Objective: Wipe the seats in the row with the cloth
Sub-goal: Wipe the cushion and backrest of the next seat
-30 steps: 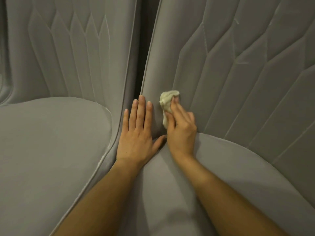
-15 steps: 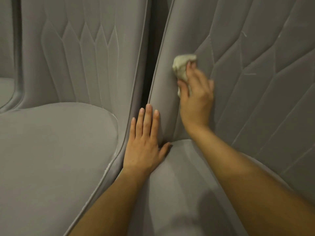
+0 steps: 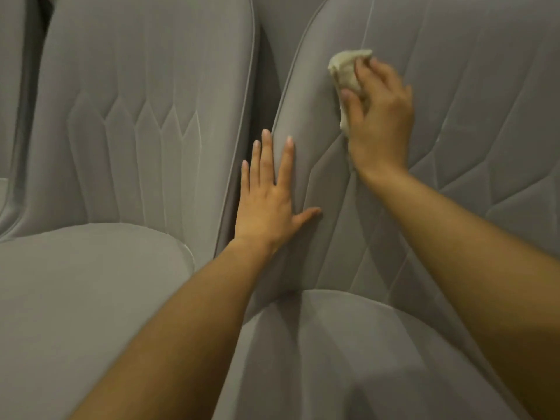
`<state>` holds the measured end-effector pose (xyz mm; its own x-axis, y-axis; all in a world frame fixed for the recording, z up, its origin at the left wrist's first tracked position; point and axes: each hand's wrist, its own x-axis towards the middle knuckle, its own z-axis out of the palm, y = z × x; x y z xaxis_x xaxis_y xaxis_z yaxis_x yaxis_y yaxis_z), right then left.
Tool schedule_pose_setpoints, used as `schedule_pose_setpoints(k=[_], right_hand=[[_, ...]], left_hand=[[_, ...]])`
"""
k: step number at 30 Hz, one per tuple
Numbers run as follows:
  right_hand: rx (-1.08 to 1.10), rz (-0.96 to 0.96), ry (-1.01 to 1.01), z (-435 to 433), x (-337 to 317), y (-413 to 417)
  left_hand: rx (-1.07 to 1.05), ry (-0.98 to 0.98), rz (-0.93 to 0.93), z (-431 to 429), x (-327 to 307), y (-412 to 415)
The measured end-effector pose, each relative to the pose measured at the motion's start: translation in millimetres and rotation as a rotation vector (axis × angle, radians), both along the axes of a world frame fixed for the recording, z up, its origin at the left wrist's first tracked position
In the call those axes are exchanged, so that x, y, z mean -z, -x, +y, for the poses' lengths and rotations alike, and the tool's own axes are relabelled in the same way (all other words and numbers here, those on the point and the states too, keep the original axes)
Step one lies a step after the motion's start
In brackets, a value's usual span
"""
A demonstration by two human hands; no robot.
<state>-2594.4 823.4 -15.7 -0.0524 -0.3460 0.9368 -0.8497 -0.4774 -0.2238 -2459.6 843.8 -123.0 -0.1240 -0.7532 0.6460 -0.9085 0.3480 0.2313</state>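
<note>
Two grey upholstered seats stand side by side. My right hand (image 3: pixel 378 113) presses a crumpled pale cloth (image 3: pixel 347 71) against the upper left part of the right seat's backrest (image 3: pixel 472 95), fingers curled over the cloth. My left hand (image 3: pixel 266 201) lies flat with straight, spread fingers on the left edge of that same backrest, lower down. The right seat's cushion (image 3: pixel 348 359) fills the bottom of the view between my forearms.
The left seat's backrest (image 3: pixel 136 116) and cushion (image 3: pixel 75 298) lie to the left, apart from the right seat by a dark narrow gap (image 3: pixel 263 101). Part of a third seat (image 3: pixel 12 101) shows at the far left edge.
My right hand has slid the cloth up the right backrest from near the cushion. My left hand has moved up the backrest's edge, still flat.
</note>
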Motion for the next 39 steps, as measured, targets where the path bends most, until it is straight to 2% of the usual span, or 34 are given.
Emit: schedule_pose_setpoints(k=[2,4,7,9,11,15,17,21,25,27,29,32,34,37,39], right_hand=[[0.046,0.051,-0.04,-12.1,4.2,-3.4],[0.054,0.076,-0.012,-13.8,35.1,-9.5],[-0.017,0.05,-0.008,4.3,86.9,-17.5],[-0.068,0.028,-0.062,16.0,96.0,-14.4],[-0.086,0.034,-0.056,17.5,79.9,-10.9],[-0.059,0.003,0.087,-3.2,11.2,-24.6],[-0.051,0.0,0.079,-19.1,-11.7,-36.6],[-0.002,0.083,0.052,-21.1,23.4,-56.9],[-0.109,0.032,0.003,6.2,66.6,-58.9],[-0.184,0.052,-0.048,9.5,60.2,-52.5],[-0.192,0.079,-0.017,4.5,37.3,-47.1],[-0.034,0.006,0.149,-18.9,-29.4,-34.5],[0.076,0.032,0.092,-36.4,-60.8,-21.6],[0.175,0.103,0.076,-48.4,-40.8,-19.4],[0.114,0.089,0.117,-39.7,-3.7,-27.0]], left_hand=[[0.023,0.057,0.004,-4.7,7.1,-4.0],[0.032,0.127,0.004,-9.4,15.5,-5.0],[0.011,0.213,-0.01,-14.1,20.5,-3.1],[0.006,0.232,-0.01,-14.5,22.0,-2.0],[-0.014,0.224,-0.014,-14.3,21.8,-2.1],[-0.033,0.192,-0.019,-11.3,20.1,-2.0],[-0.05,0.219,-0.02,-11.0,19.8,-1.5],[-0.043,0.254,0.004,-14.6,23.8,-1.5],[-0.056,0.248,0.029,-13.9,24.8,1.0],[-0.072,0.274,0.019,-14.4,24.3,1.0],[-0.05,0.307,-0.03,-15.9,26.0,-1.9],[-0.021,0.337,-0.083,-16.4,25.5,-5.1],[-0.034,0.33,-0.093,-16.5,25.4,-5.0],[-0.038,0.319,-0.088,-16.1,25.6,-4.9],[-0.031,0.324,-0.081,-16.2,26.0,-5.0]])
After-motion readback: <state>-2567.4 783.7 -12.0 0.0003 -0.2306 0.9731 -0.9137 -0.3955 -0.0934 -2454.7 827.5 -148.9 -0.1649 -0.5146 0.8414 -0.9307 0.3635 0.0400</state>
